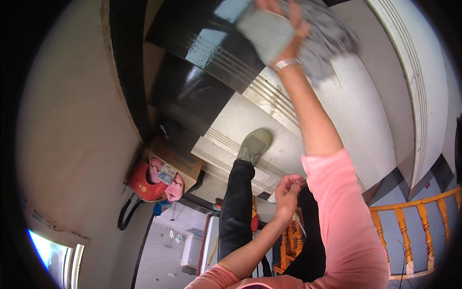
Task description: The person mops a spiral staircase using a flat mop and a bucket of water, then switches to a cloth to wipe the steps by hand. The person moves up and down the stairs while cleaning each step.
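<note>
Stretched far forward, my right hand (300, 30) is on a grey cloth (330, 32) spread over a stair tread; hand and cloth are both blurred. A light band (287, 63) circles that wrist. My left hand (287, 195) hangs near my body, its fingers curled in with nothing visible in them. Under the cloth, the staircase has pale stone treads (364, 115) with grooved edges and glossy black sections (195, 83) on the left. My foot in an olive lace-up shoe (255, 142) stands on a lower pale step.
A cardboard box (184, 162) and a red bag (144, 182) holding pink slippers (175, 188) sit beside the left wall (72, 108). Wooden railing balusters (406, 231) run at lower right. More pale steps (426, 72) curve up on the right.
</note>
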Tool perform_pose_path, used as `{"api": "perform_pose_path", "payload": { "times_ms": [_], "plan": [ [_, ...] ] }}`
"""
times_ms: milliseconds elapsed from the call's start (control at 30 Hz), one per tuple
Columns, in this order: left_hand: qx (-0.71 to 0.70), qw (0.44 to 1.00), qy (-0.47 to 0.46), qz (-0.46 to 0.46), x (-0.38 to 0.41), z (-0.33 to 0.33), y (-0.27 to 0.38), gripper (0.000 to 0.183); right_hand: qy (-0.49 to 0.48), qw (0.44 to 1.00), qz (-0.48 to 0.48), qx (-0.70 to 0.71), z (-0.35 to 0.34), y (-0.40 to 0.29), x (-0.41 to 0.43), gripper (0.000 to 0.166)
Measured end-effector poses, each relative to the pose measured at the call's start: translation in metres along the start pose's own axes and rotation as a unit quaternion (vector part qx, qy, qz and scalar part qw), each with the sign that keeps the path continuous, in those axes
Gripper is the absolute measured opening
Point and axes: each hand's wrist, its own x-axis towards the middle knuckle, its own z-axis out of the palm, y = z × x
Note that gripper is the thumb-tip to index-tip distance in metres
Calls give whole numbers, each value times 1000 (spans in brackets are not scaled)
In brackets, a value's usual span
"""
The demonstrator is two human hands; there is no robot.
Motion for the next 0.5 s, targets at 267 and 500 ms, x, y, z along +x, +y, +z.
{"api": "perform_pose_path", "payload": {
  "times_ms": [267, 500],
  "plan": [
    [-45, 998, -11, 30, 4, 3, 15, 13, -170, 904, -383, -79, 1, -32, -63, 51],
    [-71, 995, -71, -3, 4, 8, 10, 16, -419, 892, -134, -102, -155, 108, -222, 52]
  ]
}}
